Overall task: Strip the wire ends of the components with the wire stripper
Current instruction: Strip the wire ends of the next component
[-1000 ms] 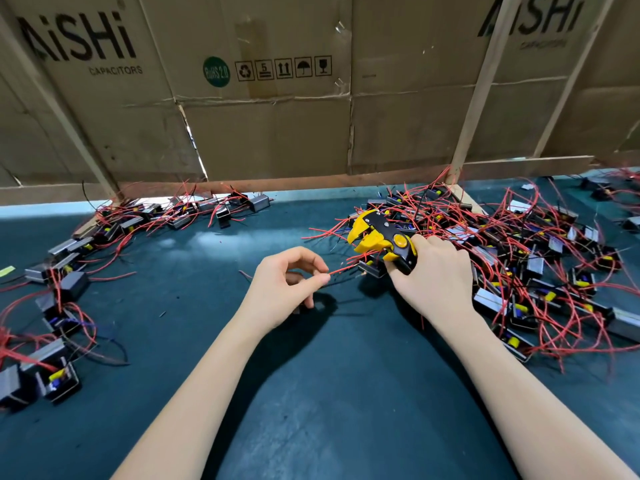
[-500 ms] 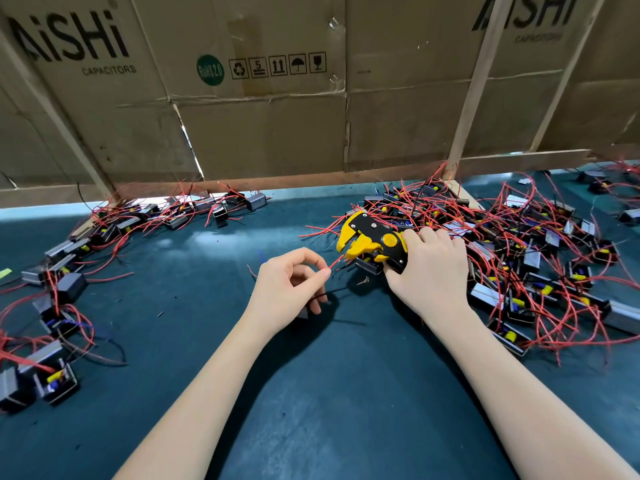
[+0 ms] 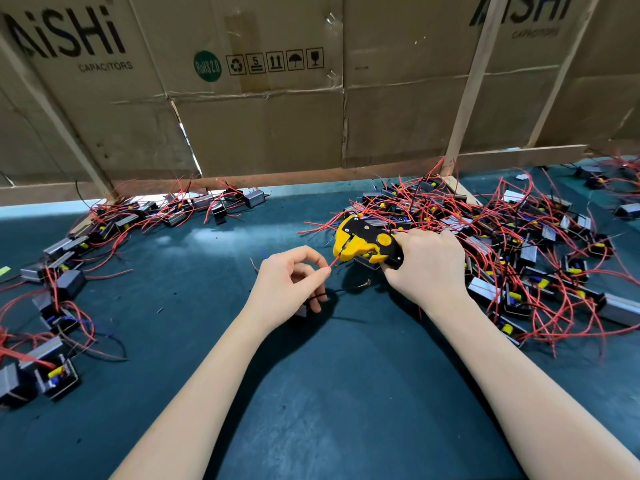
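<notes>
Left hand (image 3: pixel 289 284) pinches a red wire (image 3: pixel 334 262) btwn thumb & index, tip fed into the nose of the yellow/black wire stripper (image 3: pixel 367 244). Right hand (image 3: pixel 424 265) is wrapped round the stripper handles, just left of the big component pile (image 3: pixel 519 251) on the green mat (image 3: pixel 329 393).

You grip a wire stripper (image 3: pixel 367 244) of glossy yellow and matt black plastic; behind it stands creased, matt brown cardboard (image 3: pixel 263 133) braced by bare wooden slats (image 3: pixel 467 88), and under it lies a dark teal mat (image 3: pixel 346 393), dull and faintly scuffed, strewn with smooth red-sheathed wires (image 3: pixel 540 306)
</notes>
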`<action>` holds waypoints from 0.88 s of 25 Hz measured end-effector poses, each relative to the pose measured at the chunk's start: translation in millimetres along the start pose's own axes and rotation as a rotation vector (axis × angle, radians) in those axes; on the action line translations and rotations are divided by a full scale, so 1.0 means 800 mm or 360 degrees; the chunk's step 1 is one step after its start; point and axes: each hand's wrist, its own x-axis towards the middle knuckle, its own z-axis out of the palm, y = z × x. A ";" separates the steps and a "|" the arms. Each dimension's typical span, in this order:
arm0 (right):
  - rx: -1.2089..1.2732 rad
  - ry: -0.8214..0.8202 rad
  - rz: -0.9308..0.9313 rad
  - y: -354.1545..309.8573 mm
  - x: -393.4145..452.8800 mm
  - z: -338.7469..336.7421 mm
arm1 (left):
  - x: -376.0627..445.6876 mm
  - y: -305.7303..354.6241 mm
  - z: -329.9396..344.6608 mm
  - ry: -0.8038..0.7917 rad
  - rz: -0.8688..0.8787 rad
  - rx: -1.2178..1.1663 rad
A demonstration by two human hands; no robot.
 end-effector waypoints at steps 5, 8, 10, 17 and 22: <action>-0.0019 -0.0074 0.0096 0.000 0.000 0.004 | 0.001 -0.004 -0.004 -0.0105 -0.0008 -0.0063; -0.0044 -0.0010 0.0081 0.000 -0.001 0.006 | 0.002 -0.005 -0.009 -0.0284 -0.0014 -0.0191; -0.0086 0.0030 0.0104 0.003 -0.002 0.008 | 0.001 -0.005 -0.014 -0.0342 0.0027 -0.0183; 0.0009 0.0052 0.0248 0.015 -0.004 0.011 | 0.001 -0.006 -0.020 -0.0357 -0.0044 -0.0136; 0.0010 0.0027 0.0196 0.014 -0.004 0.010 | 0.005 -0.010 -0.011 -0.0035 -0.0136 -0.0263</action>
